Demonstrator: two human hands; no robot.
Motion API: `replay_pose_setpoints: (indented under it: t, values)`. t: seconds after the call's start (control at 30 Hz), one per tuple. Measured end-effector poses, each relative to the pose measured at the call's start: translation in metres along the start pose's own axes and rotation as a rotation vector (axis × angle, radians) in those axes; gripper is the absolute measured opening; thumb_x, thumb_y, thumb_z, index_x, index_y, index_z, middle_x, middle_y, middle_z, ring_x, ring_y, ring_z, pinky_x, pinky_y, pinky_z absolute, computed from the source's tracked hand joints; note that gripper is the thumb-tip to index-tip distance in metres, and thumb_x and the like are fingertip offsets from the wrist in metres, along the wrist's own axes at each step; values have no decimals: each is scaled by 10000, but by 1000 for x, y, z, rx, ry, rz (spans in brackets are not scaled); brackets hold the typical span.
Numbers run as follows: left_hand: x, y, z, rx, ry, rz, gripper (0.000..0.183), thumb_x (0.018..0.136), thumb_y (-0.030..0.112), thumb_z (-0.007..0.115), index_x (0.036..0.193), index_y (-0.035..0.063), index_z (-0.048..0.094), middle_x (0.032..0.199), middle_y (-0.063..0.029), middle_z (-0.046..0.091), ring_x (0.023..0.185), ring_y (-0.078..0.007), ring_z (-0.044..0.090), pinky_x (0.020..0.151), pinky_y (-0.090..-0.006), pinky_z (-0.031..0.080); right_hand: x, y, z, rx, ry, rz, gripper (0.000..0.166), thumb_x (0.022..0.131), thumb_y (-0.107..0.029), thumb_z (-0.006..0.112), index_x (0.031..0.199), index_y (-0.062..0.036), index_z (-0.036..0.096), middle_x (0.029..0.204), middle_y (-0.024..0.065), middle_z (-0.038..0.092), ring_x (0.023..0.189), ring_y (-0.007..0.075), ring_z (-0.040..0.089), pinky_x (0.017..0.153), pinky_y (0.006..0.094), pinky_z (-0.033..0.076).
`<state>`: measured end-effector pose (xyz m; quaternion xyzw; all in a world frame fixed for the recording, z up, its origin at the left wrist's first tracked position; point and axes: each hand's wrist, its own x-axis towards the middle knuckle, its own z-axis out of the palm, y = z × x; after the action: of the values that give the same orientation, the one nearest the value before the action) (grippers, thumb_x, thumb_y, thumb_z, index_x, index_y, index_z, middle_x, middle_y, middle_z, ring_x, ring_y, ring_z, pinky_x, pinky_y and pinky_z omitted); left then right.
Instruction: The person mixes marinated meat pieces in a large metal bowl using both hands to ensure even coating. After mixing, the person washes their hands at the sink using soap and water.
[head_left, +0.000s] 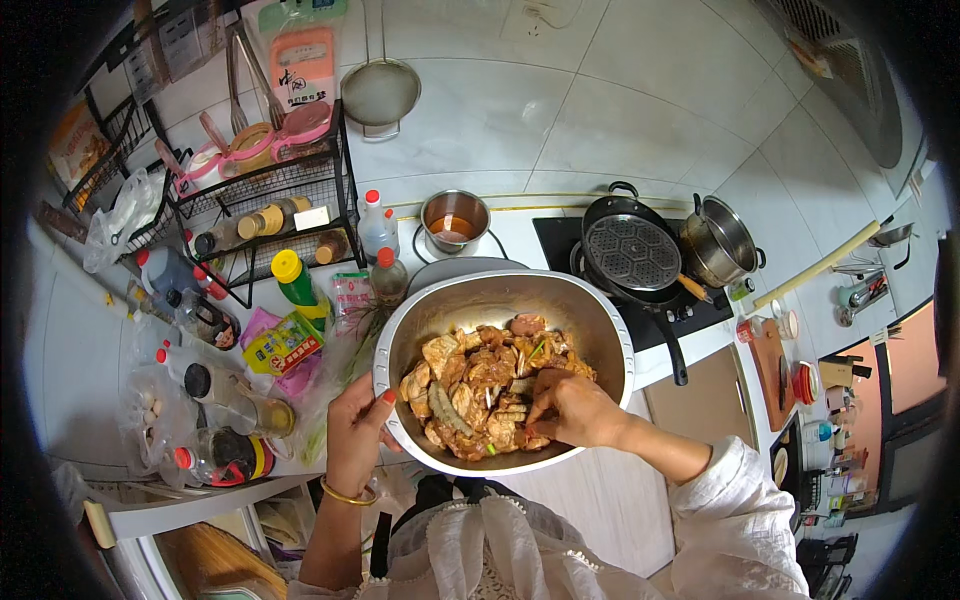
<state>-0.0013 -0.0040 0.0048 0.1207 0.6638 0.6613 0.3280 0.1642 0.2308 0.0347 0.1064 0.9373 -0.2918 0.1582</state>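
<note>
A large stainless steel bowl (480, 298) is held in front of me, tilted so that its inside faces up at me. Brown-sauced pieces of meat (487, 367), probably raw chicken, cover its bottom, with bits of green onion among them. A grey raw shrimp (448, 411) lies on the meat at the left. My left hand (354, 427) grips the bowl's left rim, thumb on top. Inside the bowl, my right hand (571, 409) has its bent fingertips down in the food at the right; whether they pinch a piece is hidden.
A black cooktop (555, 244) beyond the bowl bears a black pan (630, 251) and a steel pot (720, 244). A small pot (455, 219) with brown liquid stands behind the bowl. At left are a wire spice rack (262, 180) and several bottles (232, 401). A cutting board (771, 367) lies right.
</note>
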Motion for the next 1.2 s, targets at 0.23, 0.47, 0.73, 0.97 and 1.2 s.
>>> replay_pose_setpoints:
  t: [0.23,0.47,0.73,0.97,1.2]
  values:
    - [1,-2,-1,7,-9,6,304,917,55,517,1209,-16,560,796,-37,654,517,-67,573,392,-188,444,1,11,-25,653,-174,125,156,778,-17,681,933,-10,694,864,68,686,830,147,622,800,277,479]
    - [1,-3,-1,7,1,11,360,905,61,524,1256,-16,540,830,-60,680,506,-72,582,381,-189,457,-3,-6,-54,870,-145,201,95,836,-10,658,924,23,669,833,66,672,737,115,633,691,233,516]
    - [1,-4,-3,-15,-9,10,314,919,61,519,1221,-16,551,818,-44,659,516,-73,574,394,-190,445,1,-20,-73,1090,0,213,91,851,-95,676,895,-16,668,860,80,686,699,120,630,658,234,494]
    - [2,-6,-5,-26,-17,-16,289,921,51,510,1196,-21,561,784,-35,648,510,-70,570,398,-192,448,21,-18,-57,139,224,58,304,797,-132,702,1086,-57,648,1024,108,677,922,289,642,822,353,497]
    - [3,-5,-2,-24,-14,-27,298,918,57,521,1204,-18,559,774,-40,654,499,-72,566,401,-195,451,39,-45,-29,-416,-98,-188,1011,605,-334,840,1435,-182,283,1471,180,267,1346,411,261,1093,551,271]
